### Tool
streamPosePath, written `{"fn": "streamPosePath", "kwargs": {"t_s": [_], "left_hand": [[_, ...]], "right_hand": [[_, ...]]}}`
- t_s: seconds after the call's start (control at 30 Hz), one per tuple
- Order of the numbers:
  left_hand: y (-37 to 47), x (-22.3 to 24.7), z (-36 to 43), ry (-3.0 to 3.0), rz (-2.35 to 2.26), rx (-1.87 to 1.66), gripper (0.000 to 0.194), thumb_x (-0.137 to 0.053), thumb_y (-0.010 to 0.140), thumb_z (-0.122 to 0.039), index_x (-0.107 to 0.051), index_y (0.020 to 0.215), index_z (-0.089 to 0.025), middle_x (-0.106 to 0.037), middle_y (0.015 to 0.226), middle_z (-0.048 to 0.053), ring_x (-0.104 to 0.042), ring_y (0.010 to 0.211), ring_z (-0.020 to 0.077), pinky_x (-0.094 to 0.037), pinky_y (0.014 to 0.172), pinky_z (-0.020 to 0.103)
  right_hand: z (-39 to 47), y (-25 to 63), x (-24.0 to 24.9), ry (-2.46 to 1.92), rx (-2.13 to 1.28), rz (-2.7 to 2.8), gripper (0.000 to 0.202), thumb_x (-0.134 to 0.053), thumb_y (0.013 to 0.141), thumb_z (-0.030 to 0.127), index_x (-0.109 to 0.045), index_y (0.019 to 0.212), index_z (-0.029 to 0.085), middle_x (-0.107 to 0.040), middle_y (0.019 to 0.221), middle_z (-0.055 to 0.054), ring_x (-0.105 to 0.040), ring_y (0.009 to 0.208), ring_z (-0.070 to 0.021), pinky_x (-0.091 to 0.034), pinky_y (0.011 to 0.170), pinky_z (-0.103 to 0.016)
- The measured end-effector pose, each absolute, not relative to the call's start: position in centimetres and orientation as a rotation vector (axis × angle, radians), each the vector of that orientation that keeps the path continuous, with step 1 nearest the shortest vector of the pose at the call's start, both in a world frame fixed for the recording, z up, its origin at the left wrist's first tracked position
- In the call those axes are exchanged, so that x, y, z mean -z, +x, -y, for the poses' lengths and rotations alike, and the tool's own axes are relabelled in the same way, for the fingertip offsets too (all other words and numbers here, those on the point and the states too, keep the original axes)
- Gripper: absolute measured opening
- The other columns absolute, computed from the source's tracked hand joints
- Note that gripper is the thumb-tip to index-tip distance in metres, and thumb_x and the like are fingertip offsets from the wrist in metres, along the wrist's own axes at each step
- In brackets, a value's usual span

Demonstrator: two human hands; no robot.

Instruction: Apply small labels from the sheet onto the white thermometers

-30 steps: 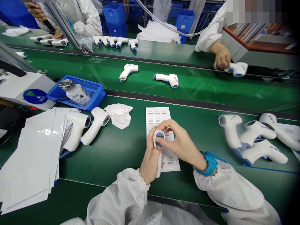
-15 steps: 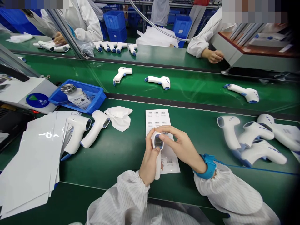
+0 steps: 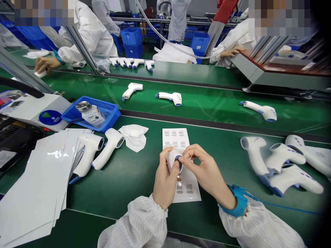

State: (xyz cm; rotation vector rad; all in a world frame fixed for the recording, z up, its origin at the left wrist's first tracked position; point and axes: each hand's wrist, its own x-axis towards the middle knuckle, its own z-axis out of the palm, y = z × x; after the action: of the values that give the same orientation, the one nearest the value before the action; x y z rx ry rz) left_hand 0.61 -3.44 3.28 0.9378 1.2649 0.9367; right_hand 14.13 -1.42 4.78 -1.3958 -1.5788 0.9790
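A white handheld thermometer [image 3: 171,155] with a dark oval window is held above a printed label sheet [image 3: 188,193]. My left hand [image 3: 165,181] wraps round it, thumb beside the window. The fingertips of my right hand [image 3: 203,168] touch the window's edge; whether a small piece is pinched there cannot be made out. A blue strap [image 3: 236,200] circles my right wrist. To the left lie two thermometers [image 3: 86,155] and a crumpled white cloth [image 3: 134,137]. Several more thermometers [image 3: 287,156] lie in a group at the right.
White sheets [image 3: 38,182] cover the left side, beside a blue tray [image 3: 111,119] holding a metal-capped bottle [image 3: 93,115]. Three thermometers lie on the green belt [image 3: 207,100]. Across it, a person's hand [image 3: 48,65] reaches toward the belt; another person's hand [image 3: 232,52] touches a wooden-edged stand.
The thermometer in my left hand has tilted, and its handle no longer shows. My right fingers have drawn together at the window's edge. The belt thermometers shifted slightly left; the far-left person's hand moved left.
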Motion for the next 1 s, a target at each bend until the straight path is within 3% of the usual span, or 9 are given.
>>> {"fn": "streamPosePath", "kwargs": {"t_s": [0.13, 0.27, 0.43, 0.53, 0.63, 0.73, 0.83, 0.9, 1.0], "left_hand": [[0.4, -3.4, 3.5, 1.011, -1.296, -1.002, 0.032, -0.04, 0.098, -0.037, -0.04, 0.129, -0.032, -0.057, 0.126, 0.004, -0.059, 0.101, 0.0191, -0.052, 0.084, 0.035], [0.2, -3.5, 3.9, 1.077, -1.293, -1.03, 0.033, -0.039, 0.099, -0.04, -0.037, 0.131, -0.035, -0.051, 0.137, 0.002, -0.055, 0.116, 0.0192, -0.046, 0.097, 0.037], [-0.1, -4.0, 4.0, 1.126, -1.314, -1.017, 0.034, -0.038, 0.099, -0.04, -0.037, 0.132, -0.034, -0.05, 0.136, 0.004, -0.057, 0.11, 0.0191, -0.048, 0.092, 0.035], [-0.5, -4.6, 3.8, 0.94, -1.23, -0.948, 0.039, -0.041, 0.096, -0.045, -0.034, 0.133, -0.032, -0.057, 0.117, 0.005, -0.06, 0.069, 0.0133, -0.051, 0.058, 0.027], [-0.9, -5.1, 3.6, 0.775, -1.107, -0.882, 0.048, -0.049, 0.092, -0.043, -0.03, 0.135, -0.034, -0.057, 0.102, 0.003, -0.046, 0.046, 0.0068, -0.043, 0.042, 0.023], [-1.1, -5.4, 3.8, 0.827, -1.043, -0.924, 0.062, -0.059, 0.084, -0.029, -0.03, 0.138, -0.035, -0.056, 0.112, 0.005, -0.053, 0.054, 0.0087, -0.048, 0.048, 0.025], [-0.9, -5.4, 4.2, 0.886, -1.038, -0.961, 0.077, -0.061, 0.073, -0.014, -0.031, 0.141, -0.033, -0.055, 0.123, 0.007, -0.064, 0.076, 0.0171, -0.055, 0.062, 0.029], [-0.8, -5.4, 4.4, 0.881, -1.05, -0.961, 0.081, -0.059, 0.068, -0.009, -0.032, 0.142, -0.032, -0.058, 0.122, 0.008, -0.065, 0.076, 0.0181, -0.055, 0.059, 0.029], [-0.5, -5.3, 4.2, 0.842, -1.077, -0.968, 0.081, -0.058, 0.068, -0.008, -0.031, 0.142, -0.03, -0.059, 0.121, 0.009, -0.066, 0.071, 0.0166, -0.054, 0.054, 0.027]], "right_hand": [[1.9, 13.3, -5.9, -1.343, -0.922, 1.641, 0.016, -0.063, 0.087, 0.026, -0.058, 0.073, 0.023, -0.061, 0.086, 0.0, -0.06, 0.081, -0.015, -0.046, 0.073, -0.027], [2.7, 12.7, -6.6, -1.477, -0.881, 1.712, 0.014, -0.058, 0.091, 0.031, -0.054, 0.08, 0.024, -0.066, 0.077, 0.002, -0.063, 0.067, -0.0145, -0.045, 0.06, -0.027], [2.2, 12.9, -6.9, -1.472, -1.109, 1.571, 0.014, -0.057, 0.091, 0.035, -0.051, 0.085, 0.024, -0.067, 0.072, 0.001, -0.066, 0.065, -0.0161, -0.05, 0.059, -0.028], [1.3, 13.3, -6.9, -1.35, -1.218, 1.354, 0.017, -0.059, 0.089, 0.038, -0.049, 0.086, 0.024, -0.058, 0.064, 0.004, -0.06, 0.057, -0.0137, -0.05, 0.055, -0.027], [1.0, 13.4, -6.7, -1.305, -1.029, 1.442, 0.022, -0.067, 0.083, 0.032, -0.053, 0.099, 0.025, -0.061, 0.089, 0.0, -0.062, 0.083, -0.017, -0.053, 0.07, -0.03], [1.1, 13.0, -6.4, -1.219, -0.969, 1.683, 0.028, -0.069, 0.081, 0.026, -0.058, 0.107, 0.027, -0.059, 0.111, -0.004, -0.057, 0.105, -0.0206, -0.05, 0.087, -0.035], [1.0, 12.6, -6.0, -1.205, -0.846, 1.652, 0.005, -0.062, 0.088, 0.025, -0.063, 0.092, 0.025, -0.06, 0.092, -0.002, -0.059, 0.087, -0.0179, -0.049, 0.078, -0.033], [0.9, 12.4, -6.0, -1.22, -0.763, 1.612, 0.01, -0.058, 0.091, 0.024, -0.062, 0.082, 0.024, -0.059, 0.081, -0.001, -0.058, 0.078, -0.0166, -0.048, 0.072, -0.032], [1.1, 12.2, -6.1, -1.272, -0.808, 1.628, 0.003, -0.058, 0.09, 0.024, -0.06, 0.088, 0.024, -0.061, 0.09, -0.003, -0.06, 0.087, -0.0186, -0.049, 0.078, -0.034]]}}
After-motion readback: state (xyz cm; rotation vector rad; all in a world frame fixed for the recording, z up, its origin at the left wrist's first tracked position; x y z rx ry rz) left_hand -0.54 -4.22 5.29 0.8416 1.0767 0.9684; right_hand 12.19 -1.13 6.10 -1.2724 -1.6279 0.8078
